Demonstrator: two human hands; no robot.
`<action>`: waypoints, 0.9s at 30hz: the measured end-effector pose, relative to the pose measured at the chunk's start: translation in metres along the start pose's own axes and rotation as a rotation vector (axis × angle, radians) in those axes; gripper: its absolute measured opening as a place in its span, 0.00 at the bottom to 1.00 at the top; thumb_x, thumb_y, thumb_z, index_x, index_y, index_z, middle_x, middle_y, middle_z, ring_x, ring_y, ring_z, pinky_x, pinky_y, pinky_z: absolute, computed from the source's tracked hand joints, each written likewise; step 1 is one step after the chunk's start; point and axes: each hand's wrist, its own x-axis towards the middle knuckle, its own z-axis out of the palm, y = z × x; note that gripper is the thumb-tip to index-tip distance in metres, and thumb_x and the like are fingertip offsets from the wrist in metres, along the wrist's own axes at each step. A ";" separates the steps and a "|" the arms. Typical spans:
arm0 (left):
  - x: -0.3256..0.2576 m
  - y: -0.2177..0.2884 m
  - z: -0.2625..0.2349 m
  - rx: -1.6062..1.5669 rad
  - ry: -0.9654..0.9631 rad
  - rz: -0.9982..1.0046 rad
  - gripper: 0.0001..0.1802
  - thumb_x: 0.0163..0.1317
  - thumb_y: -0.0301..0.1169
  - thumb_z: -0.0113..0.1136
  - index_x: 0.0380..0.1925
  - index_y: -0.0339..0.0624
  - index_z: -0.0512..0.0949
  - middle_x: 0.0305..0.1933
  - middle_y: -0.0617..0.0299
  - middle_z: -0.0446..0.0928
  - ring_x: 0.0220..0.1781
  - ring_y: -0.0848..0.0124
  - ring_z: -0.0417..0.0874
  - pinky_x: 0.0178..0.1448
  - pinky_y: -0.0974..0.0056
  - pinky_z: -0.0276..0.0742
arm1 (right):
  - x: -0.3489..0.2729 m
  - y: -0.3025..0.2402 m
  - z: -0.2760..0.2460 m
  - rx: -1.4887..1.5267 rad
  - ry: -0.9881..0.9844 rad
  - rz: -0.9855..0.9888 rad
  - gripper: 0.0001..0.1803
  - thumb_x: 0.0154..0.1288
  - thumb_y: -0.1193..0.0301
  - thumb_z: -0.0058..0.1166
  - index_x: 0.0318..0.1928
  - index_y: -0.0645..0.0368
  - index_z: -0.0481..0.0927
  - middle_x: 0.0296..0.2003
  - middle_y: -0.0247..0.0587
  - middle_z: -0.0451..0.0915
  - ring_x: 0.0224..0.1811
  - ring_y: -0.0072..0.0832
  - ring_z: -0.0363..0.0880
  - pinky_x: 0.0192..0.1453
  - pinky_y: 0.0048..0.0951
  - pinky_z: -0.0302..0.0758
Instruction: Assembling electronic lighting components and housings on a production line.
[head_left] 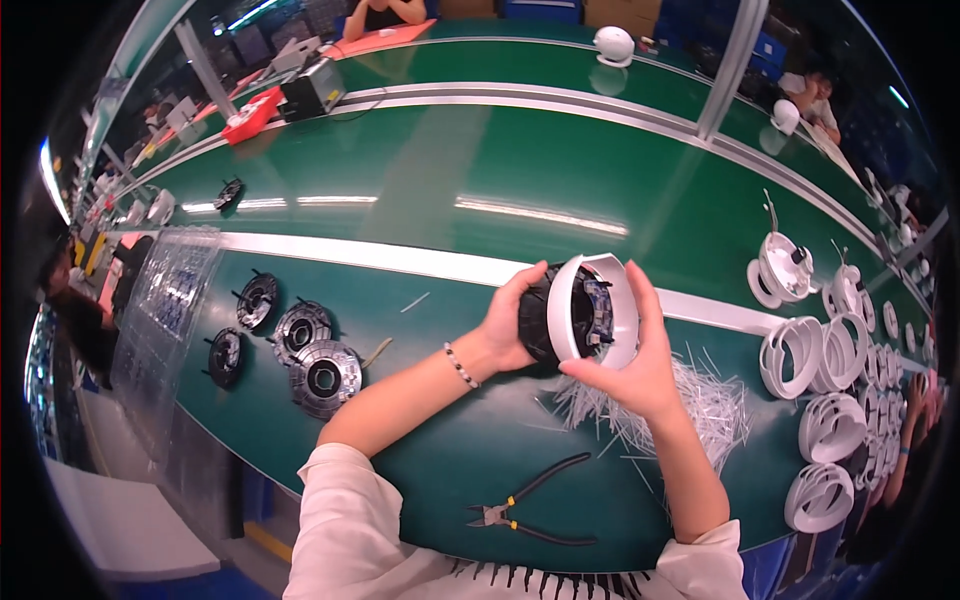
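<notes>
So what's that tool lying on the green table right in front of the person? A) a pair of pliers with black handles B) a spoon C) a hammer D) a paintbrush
A: a pair of pliers with black handles lies open on the green table, near the person's sleeve, while the left hand and right hand hold up a round black and white part.

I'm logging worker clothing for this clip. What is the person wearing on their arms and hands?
Both hands are bare, no gloves. The left hand has a beaded bracelet at the wrist. The right hand wears nothing. Short pale pink sleeves end near the elbows.
</notes>
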 end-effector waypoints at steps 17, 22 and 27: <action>-0.014 -0.002 0.001 0.159 -0.210 0.071 0.49 0.50 0.71 0.22 0.61 0.43 0.52 0.61 0.52 0.59 0.61 0.62 0.62 0.62 0.57 0.63 | -0.003 -0.022 0.016 -0.376 0.051 -0.269 0.66 0.20 0.56 0.74 0.61 0.66 0.47 0.58 0.57 0.50 0.59 0.51 0.52 0.59 0.48 0.53; -0.016 -0.004 -0.016 0.264 -0.204 0.013 0.41 0.55 0.59 0.46 0.59 0.42 0.54 0.59 0.53 0.61 0.60 0.65 0.65 0.61 0.59 0.65 | -0.002 -0.018 0.013 -0.362 -0.033 -0.256 0.66 0.18 0.55 0.74 0.59 0.68 0.49 0.57 0.56 0.52 0.57 0.50 0.54 0.57 0.46 0.59; -0.021 0.002 -0.013 0.216 -0.129 -0.083 0.29 0.53 0.35 0.51 0.56 0.39 0.59 0.52 0.52 0.68 0.52 0.64 0.72 0.57 0.59 0.70 | -0.003 -0.006 0.020 -0.359 -0.031 -0.308 0.65 0.21 0.53 0.72 0.59 0.67 0.49 0.58 0.56 0.52 0.58 0.50 0.54 0.59 0.45 0.58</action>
